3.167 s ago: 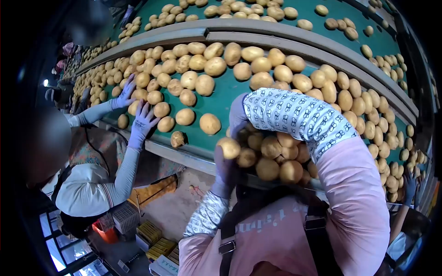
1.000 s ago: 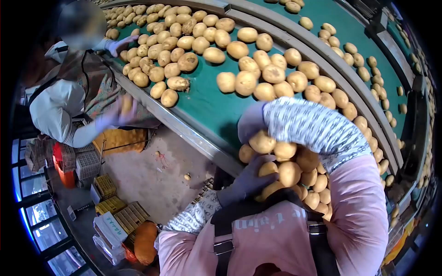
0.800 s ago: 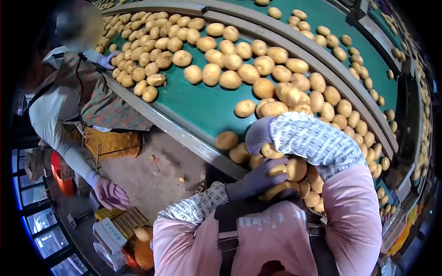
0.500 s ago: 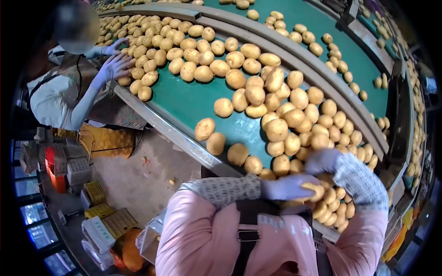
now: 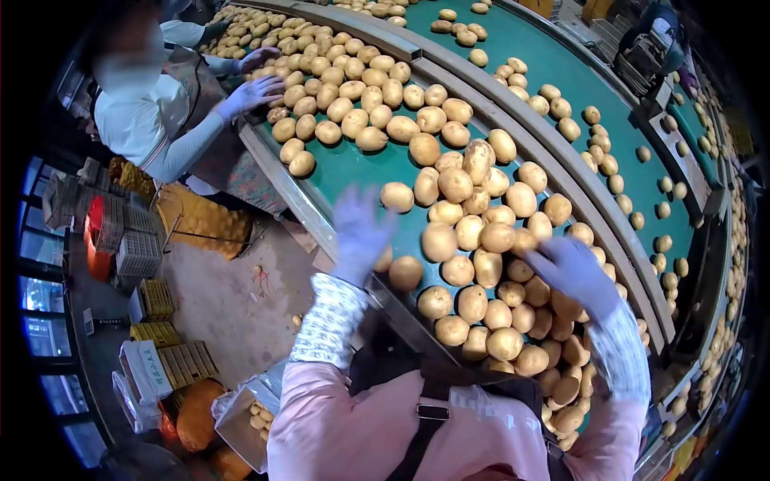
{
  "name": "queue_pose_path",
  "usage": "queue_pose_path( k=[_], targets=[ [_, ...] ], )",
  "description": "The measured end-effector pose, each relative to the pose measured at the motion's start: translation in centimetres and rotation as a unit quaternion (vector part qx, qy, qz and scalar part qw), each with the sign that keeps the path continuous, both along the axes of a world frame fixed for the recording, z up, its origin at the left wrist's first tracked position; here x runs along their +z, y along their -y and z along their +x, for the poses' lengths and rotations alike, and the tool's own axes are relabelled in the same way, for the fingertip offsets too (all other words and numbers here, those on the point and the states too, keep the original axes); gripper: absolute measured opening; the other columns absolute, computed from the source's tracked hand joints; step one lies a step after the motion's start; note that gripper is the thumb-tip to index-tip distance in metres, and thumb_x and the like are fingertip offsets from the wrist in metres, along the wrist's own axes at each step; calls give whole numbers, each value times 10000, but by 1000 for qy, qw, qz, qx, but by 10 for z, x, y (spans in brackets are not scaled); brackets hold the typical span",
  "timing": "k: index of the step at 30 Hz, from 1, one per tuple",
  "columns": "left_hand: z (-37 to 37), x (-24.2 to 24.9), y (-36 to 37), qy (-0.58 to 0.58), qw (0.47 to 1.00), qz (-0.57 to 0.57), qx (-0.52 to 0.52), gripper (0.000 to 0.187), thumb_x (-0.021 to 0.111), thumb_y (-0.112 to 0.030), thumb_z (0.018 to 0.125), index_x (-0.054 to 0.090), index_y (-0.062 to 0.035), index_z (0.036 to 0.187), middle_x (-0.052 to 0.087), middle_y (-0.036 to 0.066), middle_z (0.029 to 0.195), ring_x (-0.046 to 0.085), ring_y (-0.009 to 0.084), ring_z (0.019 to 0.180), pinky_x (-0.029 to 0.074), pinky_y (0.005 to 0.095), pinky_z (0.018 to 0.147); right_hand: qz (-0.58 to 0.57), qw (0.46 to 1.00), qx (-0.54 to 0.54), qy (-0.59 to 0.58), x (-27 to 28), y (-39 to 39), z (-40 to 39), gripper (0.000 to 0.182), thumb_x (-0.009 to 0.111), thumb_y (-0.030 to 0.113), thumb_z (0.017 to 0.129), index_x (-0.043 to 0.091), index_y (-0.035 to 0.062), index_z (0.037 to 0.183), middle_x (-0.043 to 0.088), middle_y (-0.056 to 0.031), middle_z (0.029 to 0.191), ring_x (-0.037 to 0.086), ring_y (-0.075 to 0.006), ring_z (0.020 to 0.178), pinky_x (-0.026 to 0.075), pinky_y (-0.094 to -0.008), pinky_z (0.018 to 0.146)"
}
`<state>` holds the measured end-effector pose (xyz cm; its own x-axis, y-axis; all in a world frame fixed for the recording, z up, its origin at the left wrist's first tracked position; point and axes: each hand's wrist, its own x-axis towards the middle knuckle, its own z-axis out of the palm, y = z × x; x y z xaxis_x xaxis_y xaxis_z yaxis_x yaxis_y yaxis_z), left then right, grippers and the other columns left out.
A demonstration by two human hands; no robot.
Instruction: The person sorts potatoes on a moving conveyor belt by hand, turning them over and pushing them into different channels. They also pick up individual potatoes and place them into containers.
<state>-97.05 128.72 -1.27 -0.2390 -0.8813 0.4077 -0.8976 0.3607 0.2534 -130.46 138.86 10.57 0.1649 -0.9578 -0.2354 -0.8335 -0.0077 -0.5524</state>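
My left hand (image 5: 359, 236), in a pale purple glove, is over the near metal edge of the sorting belt. Motion blurs it, but its fingers look spread and no potato shows in them. One potato (image 5: 406, 273) lies just right of it on the green belt (image 5: 337, 164). My right hand (image 5: 571, 272), gloved the same way, reaches over the crowded potatoes (image 5: 497, 237) with fingers stretched out, their tips at a potato. Part of the pile lies hidden beneath that hand. More potatoes (image 5: 531, 360) are heaped close to my body.
A metal rail (image 5: 553, 180) divides this belt from another green belt (image 5: 553, 64) carrying scattered potatoes. At upper left, a co-worker's gloved hands (image 5: 250, 98) are at the potatoes. Crates (image 5: 186, 365) and a box with potatoes (image 5: 245, 421) stand on the floor at lower left.
My left hand has left the near heap and moved up and left to the belt edge, with no potato visible in it. My right hand has shifted farther up over the pile. The view has turned slightly.
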Motion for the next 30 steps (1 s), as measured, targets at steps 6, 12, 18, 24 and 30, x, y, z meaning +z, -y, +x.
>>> queue_pose_path(
  k=[6, 12, 18, 24, 30],
  targets=[
    [18, -27, 45, 23, 960, 269, 78, 636, 653, -563, 863, 605, -69, 1262, 586, 240, 1219, 568, 422, 1139, 463, 492, 983, -147, 971, 183, 38, -77, 173, 152, 379, 557, 356, 899, 709, 30, 1019, 676, -182, 1058, 662, -330, 1014, 510, -447, 876],
    [18, -10, 6, -141, 923, 359, 11, 703, 741, -501, 844, 519, -63, 1347, 564, 277, 1263, 554, 408, 1203, 458, 454, 1017, -93, 976, 188, -59, -103, 201, 189, 333, 583, 293, 838, 752, 50, 990, 723, -178, 1012, 695, -327, 974, 518, -444, 886],
    [11, -39, -24, -287, 873, 395, -4, 832, 781, -402, 836, 380, 16, 1433, 569, 263, 1284, 604, 337, 1144, 511, 406, 943, -56, 957, 223, -176, -128, 158, 210, 322, 577, 348, 872, 749, 93, 967, 731, -115, 977, 691, -255, 965, 490, -454, 812],
    [-72, -72, -178, -640, 570, 512, 53, 649, 361, -498, 1060, 346, -30, 1510, 498, 153, 1430, 537, 286, 1262, 445, 435, 1086, -115, 978, 110, -133, -160, 91, 186, 287, 574, 302, 882, 752, 99, 982, 721, -99, 964, 682, -246, 942, 491, -460, 811],
    [-169, -31, -266, -519, 693, 432, -251, 576, 532, -382, 1017, 427, 9, 1427, 574, 186, 1318, 577, 352, 1197, 509, 461, 983, -74, 977, -21, -197, -182, 4, 90, 258, 571, 255, 892, 754, 106, 998, 712, -82, 951, 674, -237, 919, 493, -467, 810]
  ],
)
